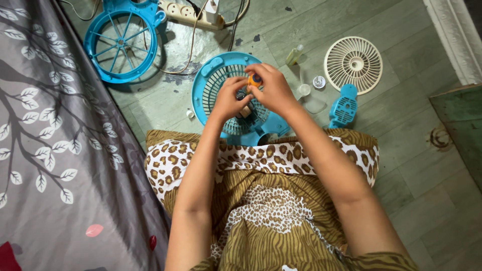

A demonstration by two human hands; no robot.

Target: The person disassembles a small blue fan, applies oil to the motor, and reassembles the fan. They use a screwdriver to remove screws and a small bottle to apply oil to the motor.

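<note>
On the floor [351, 150] between your knees, the blue fan housing with its rear grille [221, 85] lies flat, so the hub faces up and both hands can work from above. Your left hand [228, 98] rests on the centre of the grille with fingers curled narrow around the dark hub part, steadying it; what exactly it pinches is hidden. Your right hand [271, 90] is closed on a small orange-and-blue cap [256, 79], held at the fingertips directly over the hub and just beside the left hand.

Loose parts lie spread within arm's reach rather than stacked:
- A second blue guard ring with spokes [120, 40] lies flat at upper left, near the edge of the grey leaf-print bedsheet [45, 125].
- A cream round front grille [353, 64] lies flat at upper right, well apart from the housing.
- A small blue vented cover [344, 108] lies just beside your right forearm.
- A small clear bottle with pale yellow liquid [294, 55] lies tilted near the housing; any label on it is too small to tell.
- A small round silver part [319, 82] and a clear plastic piece [314, 104] lie between the bottle and the vented cover.

A white power strip [188, 14] with plugs and cords sits at the top edge, behind the housing.
</note>
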